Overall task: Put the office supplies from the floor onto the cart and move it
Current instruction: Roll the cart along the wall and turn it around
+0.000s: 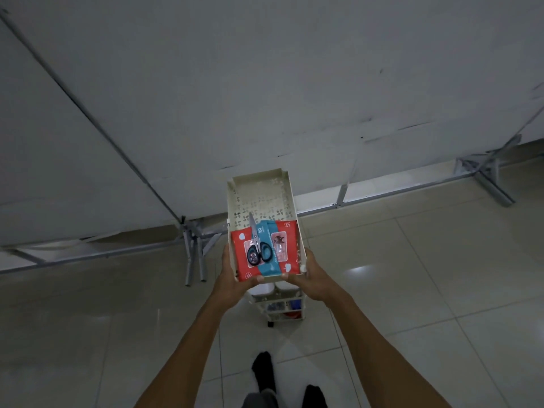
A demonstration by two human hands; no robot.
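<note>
- The wall [265,83] is big and white, filling the view from 9 o'clock over to 3 o'clock. Metal legs [194,254] stand at its foot.
- The floor [426,275] is pale shiny tile. It looks smooth, so I think wheels will roll easily on it.
- The cart [262,198] is in the middle, with its far end close to the wall. It is thin white plastic with little holes, so it is likely light and a bit wobbly. The near rim looks like the best place to hold it.
- A red and blue pack [290,254] lies flat in the top tray. It looks soft and should stay put.
- Scissors [256,248] lie on the pack, blades pointing to 12 o'clock. They are hard and smooth and could slide if the cart jerks.
- The left hand [232,278] grips the near rim at 7 o'clock of the tray.
- The right hand [312,278] grips the near rim at 5 o'clock.
- Lower shelves hold small things I cannot make out.
</note>
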